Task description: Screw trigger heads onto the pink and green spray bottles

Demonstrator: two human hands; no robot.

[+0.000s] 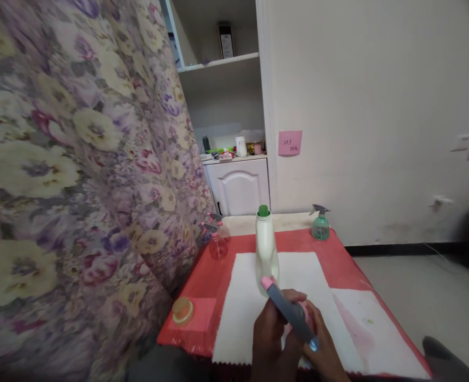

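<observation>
Showing 1 white bottle (265,244), 3 standing sprayers (321,228) | Gripping 1 grey sprayer (288,307) between curled left hand (268,329) and right hand (322,335)

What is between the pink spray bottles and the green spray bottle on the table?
A tall white bottle, with a green piece at its mouth, stands between them, as the head view shows.

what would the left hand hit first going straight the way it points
Likely the pale bottle beyond the left hand, though the pink nozzle of the held sprayer might touch it first; depth is unclear.
</observation>
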